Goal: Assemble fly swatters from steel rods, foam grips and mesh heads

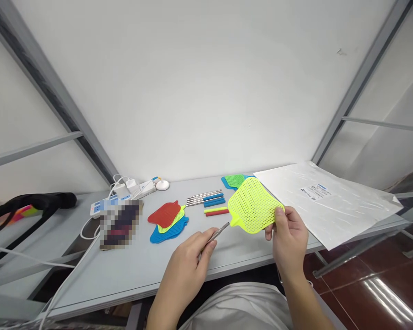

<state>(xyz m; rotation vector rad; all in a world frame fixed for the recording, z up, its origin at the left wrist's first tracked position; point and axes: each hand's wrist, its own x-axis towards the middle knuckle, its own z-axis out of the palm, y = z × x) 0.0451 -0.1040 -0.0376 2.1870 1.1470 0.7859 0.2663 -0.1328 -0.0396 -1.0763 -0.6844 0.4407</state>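
My right hand (289, 233) pinches a yellow fly swatter head (251, 206) by its outer edge, holding it up over the desk. In my left hand (194, 256) is a thin metal rod (218, 232), its tip pointing at the narrow neck of the yellow head; a small gap seems to lie between them. Beyond my hands lie several metal rods (198, 198) with blue handles (214, 200), and a red handle (216, 212) beside a yellow one (211, 209). To the left, a red swatter head (165, 213) overlaps a yellow and a blue one (168, 233).
Green and blue swatter heads (234, 181) lie behind the yellow one. A large white package (330, 201) covers the desk's right side. On the left are a power strip (106, 205) with plugs and cables, a white round object (162, 185) and a pixelated item (121, 225).
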